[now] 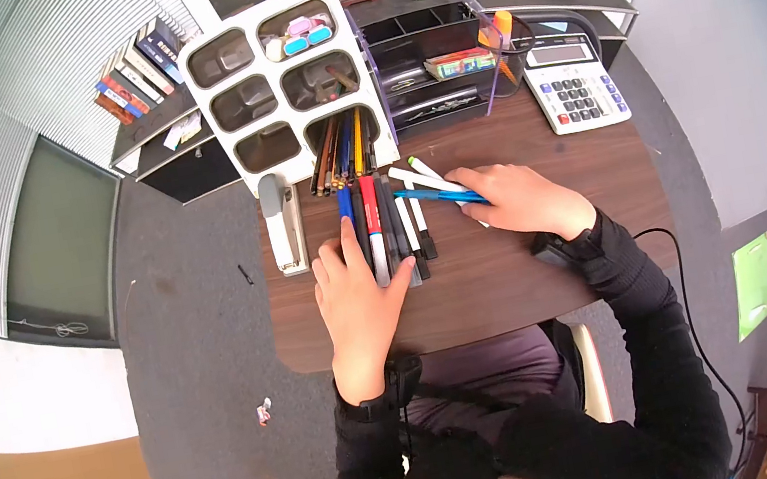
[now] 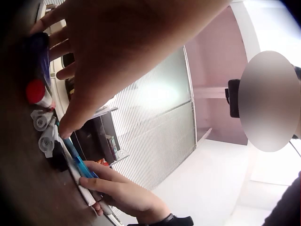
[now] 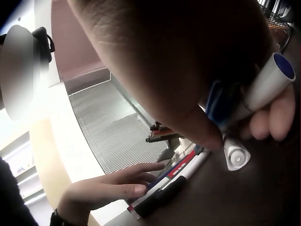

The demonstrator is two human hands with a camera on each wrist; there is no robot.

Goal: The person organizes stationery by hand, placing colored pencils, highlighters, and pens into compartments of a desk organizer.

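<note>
A row of pens and markers lies on the wooden desk, among them a blue marker and a red-and-white marker. Over the near end of this row is my left hand, fingers extended; its index fingertip touches the blue marker and the thumb lies at the row's right side. Right of the row, my right hand pinches a translucent blue pen between thumb and fingers. A white marker with a blue end lies against its fingers in the right wrist view. Black-capped white markers lie between the hands.
A white organizer stands behind the row, with pencils in its lower right compartment. To the left is a stapler. Black trays and a calculator stand at the back right. A cable hangs beside the right arm.
</note>
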